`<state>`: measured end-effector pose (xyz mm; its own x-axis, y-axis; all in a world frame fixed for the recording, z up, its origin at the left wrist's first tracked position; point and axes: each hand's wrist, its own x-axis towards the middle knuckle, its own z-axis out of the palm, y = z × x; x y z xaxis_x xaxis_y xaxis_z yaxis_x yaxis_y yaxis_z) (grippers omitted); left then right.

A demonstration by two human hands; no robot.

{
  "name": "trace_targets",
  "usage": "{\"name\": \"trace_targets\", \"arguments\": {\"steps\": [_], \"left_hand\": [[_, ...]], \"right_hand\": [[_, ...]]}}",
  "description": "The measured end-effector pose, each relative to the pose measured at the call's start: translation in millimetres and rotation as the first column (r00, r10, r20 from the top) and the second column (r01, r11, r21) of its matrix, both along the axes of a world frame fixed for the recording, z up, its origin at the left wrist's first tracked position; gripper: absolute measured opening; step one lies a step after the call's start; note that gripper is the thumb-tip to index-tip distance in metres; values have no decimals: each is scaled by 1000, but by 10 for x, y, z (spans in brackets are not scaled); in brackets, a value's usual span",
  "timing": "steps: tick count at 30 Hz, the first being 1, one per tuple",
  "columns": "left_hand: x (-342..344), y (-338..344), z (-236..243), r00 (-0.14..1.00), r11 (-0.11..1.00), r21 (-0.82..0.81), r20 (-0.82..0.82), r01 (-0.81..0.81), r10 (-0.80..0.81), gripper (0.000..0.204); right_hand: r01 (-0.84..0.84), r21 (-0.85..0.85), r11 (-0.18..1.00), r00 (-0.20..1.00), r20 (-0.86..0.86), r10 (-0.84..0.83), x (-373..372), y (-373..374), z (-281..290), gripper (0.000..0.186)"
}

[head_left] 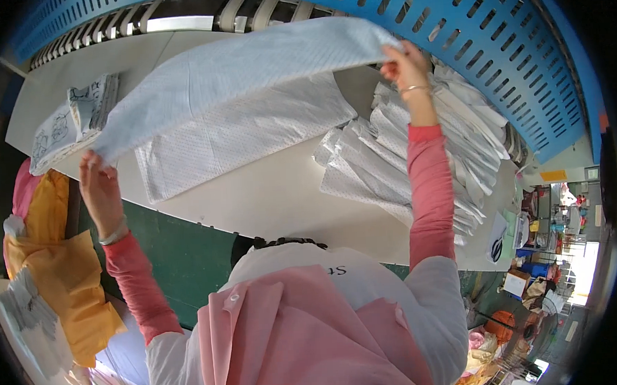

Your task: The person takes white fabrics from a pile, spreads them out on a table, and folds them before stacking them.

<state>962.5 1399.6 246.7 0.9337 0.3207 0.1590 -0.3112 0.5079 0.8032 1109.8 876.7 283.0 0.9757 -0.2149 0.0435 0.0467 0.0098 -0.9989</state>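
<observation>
A long, pale blue piece of cloth (248, 61) is stretched in the air between my two hands. At its left end, my left hand (100, 191) pinches a corner, near the table's left front edge. The other end is gripped by my right hand (408, 68), raised higher and farther away beside the blue slotted guard. Beneath the held cloth, a white dotted cloth (251, 133) lies flat on the pale table (254, 202), partly covered from view. Right of it spreads a pile of similar white dotted cloths (390, 168), overlapping in loose folds, below my right forearm.
A folded stack of white patterned cloth (78, 120) sits at the table's left end. Along the back run a blue slotted guard (481, 54) and a row of belts or rollers (245, 13). Orange-yellow cloth (64, 272) hangs at the left, below table height.
</observation>
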Motion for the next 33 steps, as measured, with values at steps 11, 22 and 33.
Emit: {"name": "trace_targets", "arguments": {"steps": [11,22,33], "left_hand": [[-359,-197,-1239,662,-234,966,247,-111,707,36],[-167,-2343,-963,391,494,7,-622,869,-679,35],[-54,-3225,-966,189,307,-79,-636,948,-748,32]], "right_hand": [[224,-960,165,973,212,-91,-594,196,-967,24],[775,-607,179,478,375,-794,-3307,-1966,-1240,20],[738,-600,309,138,-315,-939,-4591,-2875,-2193,64]]}}
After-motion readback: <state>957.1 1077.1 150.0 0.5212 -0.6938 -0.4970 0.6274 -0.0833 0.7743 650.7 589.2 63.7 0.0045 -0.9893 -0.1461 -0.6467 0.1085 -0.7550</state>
